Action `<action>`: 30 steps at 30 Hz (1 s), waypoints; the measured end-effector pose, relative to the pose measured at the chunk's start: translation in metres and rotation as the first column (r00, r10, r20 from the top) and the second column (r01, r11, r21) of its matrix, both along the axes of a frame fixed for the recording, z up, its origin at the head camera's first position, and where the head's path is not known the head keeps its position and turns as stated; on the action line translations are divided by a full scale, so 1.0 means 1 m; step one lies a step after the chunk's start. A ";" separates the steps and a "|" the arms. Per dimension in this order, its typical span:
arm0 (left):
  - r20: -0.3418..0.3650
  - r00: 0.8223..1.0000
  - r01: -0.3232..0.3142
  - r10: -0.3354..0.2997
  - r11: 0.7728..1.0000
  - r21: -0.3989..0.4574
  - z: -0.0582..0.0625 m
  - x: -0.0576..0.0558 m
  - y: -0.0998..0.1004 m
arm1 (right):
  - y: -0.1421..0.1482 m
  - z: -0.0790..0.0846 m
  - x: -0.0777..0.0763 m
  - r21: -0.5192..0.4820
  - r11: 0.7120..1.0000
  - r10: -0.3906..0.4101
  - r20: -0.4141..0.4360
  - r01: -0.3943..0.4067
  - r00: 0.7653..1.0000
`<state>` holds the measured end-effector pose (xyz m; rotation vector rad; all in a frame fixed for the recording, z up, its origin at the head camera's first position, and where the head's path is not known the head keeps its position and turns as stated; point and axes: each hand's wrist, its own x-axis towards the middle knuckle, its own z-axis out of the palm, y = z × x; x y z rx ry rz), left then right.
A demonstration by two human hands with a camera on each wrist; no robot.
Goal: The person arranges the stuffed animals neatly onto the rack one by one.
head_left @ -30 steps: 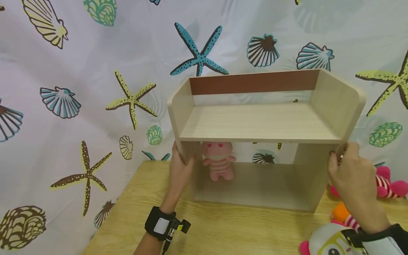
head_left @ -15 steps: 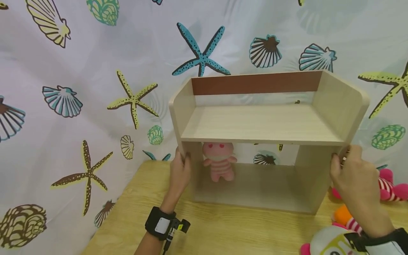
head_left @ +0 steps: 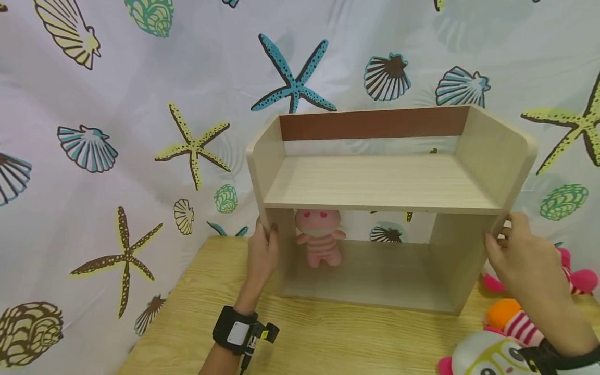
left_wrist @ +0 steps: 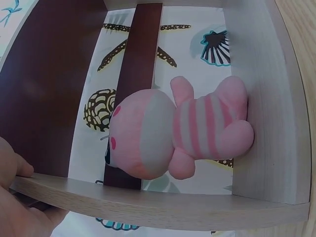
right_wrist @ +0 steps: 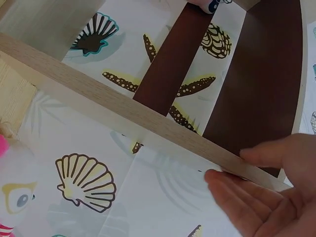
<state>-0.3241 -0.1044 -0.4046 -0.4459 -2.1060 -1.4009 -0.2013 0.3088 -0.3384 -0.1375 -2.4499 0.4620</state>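
Observation:
A two-tier wooden shelf stands on the table with its front toward me. My left hand grips the edge of its left side panel, thumb inside and fingers outside, as the left wrist view also shows. At the right side panel, my right hand pinches the edge loosely; in the right wrist view the thumb is inside and the fairly straight fingers lie outside. A pink striped plush doll with heart eyes sits upright in the lower compartment, near the left panel. The left wrist view shows this doll sideways.
Beside the shelf on the right, partly behind my right arm, lie a white plush toy with yellow glasses, an orange-and-striped plush and a pink striped plush. A seashell-patterned curtain hangs behind the wooden table.
My right wrist has swung slightly right and its fingers look looser at the panel. The left thumb has drawn in toward the panel edge. The shelf and doll look unmoved.

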 end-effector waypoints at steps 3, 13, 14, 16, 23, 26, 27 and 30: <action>-0.001 1.000 0.001 -0.001 1.000 0.001 0.000 0.000 0.001 | 0.008 -0.002 0.005 0.010 0.999 0.032 0.178 -0.034 0.984; -0.023 1.000 0.012 -0.012 1.000 0.003 0.000 0.000 0.003 | 0.047 -0.035 0.010 -0.006 0.975 0.185 0.566 -0.220 0.804; -0.025 1.000 0.012 -0.012 1.000 0.004 0.000 0.000 0.003 | 0.049 -0.038 0.010 -0.014 0.972 0.196 0.603 -0.235 0.774; -0.022 1.000 0.010 -0.010 1.000 0.006 0.000 0.001 0.002 | 0.052 -0.043 0.010 -0.033 0.962 0.225 0.659 -0.271 0.718; -0.022 1.000 0.007 -0.007 1.000 0.003 0.002 0.000 0.000 | 0.059 -0.054 0.009 -0.182 0.924 0.351 0.750 -0.336 0.561; -0.028 1.000 0.012 -0.012 1.000 -0.002 0.003 -0.001 0.000 | 0.063 -0.060 0.009 -0.236 0.913 0.383 0.774 -0.332 0.504; -0.027 1.000 0.012 -0.012 1.000 -0.003 0.003 -0.001 0.000 | 0.064 -0.062 0.009 -0.239 0.910 0.387 0.782 -0.339 0.489; -0.017 1.000 0.015 -0.015 1.000 -0.006 0.004 0.000 0.000 | 0.066 -0.068 0.011 -0.198 0.905 0.374 0.792 -0.376 0.482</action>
